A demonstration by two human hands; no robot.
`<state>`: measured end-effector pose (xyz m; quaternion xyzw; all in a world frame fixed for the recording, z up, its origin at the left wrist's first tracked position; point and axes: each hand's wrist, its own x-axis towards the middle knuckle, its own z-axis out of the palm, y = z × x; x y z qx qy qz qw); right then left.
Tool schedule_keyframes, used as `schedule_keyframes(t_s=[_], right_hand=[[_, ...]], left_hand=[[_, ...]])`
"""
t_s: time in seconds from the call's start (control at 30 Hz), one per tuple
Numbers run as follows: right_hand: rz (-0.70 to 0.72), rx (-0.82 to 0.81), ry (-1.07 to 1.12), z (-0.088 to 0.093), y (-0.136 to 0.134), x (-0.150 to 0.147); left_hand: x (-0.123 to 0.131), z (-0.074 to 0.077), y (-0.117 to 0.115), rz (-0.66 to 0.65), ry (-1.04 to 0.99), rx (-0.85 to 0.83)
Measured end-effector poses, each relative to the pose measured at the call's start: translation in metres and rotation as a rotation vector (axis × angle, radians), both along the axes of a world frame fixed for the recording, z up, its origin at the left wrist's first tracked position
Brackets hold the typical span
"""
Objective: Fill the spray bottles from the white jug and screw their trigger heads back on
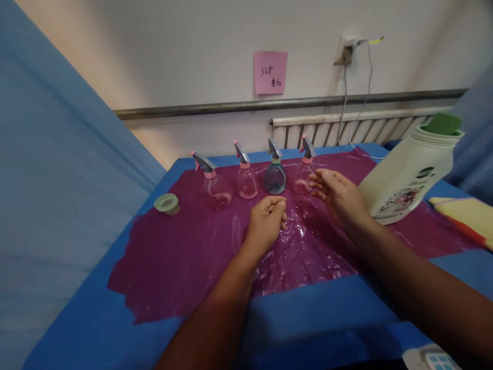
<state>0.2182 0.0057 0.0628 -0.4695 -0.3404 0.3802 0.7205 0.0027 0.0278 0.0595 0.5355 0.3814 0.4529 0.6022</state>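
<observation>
My left hand (267, 218) hovers over the shiny purple plastic sheet (185, 257), its fingers curled in with nothing visible in them. To its right, my right hand (339, 195) is raised with fingers bent but apart, holding nothing. Its fingertips are beside a clear spray bottle with a pink collar (301, 181); I cannot tell whether they touch. In the same row stand a teal-tinted spray bottle (275, 180) and two pink-collared spray bottles, one in the middle (247, 185) and one at the left (217, 194). All have grey trigger heads.
Right of my right hand stands a large white jug (408, 177) with a green piece in its mouth. A small pale-green cup (168, 204) is at the left, a yellow and red cloth (462, 213) at the right. A blue curtain (57, 154) hangs left; behind run a wall rail (215, 108) and radiator (327, 131).
</observation>
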Motion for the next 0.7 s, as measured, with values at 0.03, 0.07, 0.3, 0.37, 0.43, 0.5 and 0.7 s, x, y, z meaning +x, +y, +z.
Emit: schedule_keyframes(t_s=[0.03, 0.07, 0.3, 0.37, 0.43, 0.5, 0.7], right_hand=[[-0.075, 0.017, -0.059, 0.000, 0.008, 0.006], [-0.141, 0.041, -0.124, 0.000, 0.018, 0.012], [-0.316, -0.063, -0.592, 0.003, 0.097, 0.029], [-0.295, -0.132, -0.654, -0.002, 0.108, 0.027], [-0.292, -0.166, -0.681, -0.008, 0.111, 0.024], [-0.298, -0.179, -0.706, -0.013, 0.109, 0.023], [-0.304, -0.113, -0.754, -0.001, 0.079, 0.024]], left_hand=[[0.000, 0.000, 0.001, 0.006, -0.007, 0.011], [0.000, -0.001, 0.002, 0.010, -0.013, 0.023], [0.003, -0.001, 0.003, 0.050, -0.014, 0.152], [0.003, -0.001, 0.004, 0.057, -0.011, 0.139], [0.004, -0.002, 0.004, 0.065, -0.014, 0.129], [0.005, -0.003, 0.004, 0.061, -0.021, 0.126], [0.006, -0.003, 0.002, 0.062, -0.013, 0.123]])
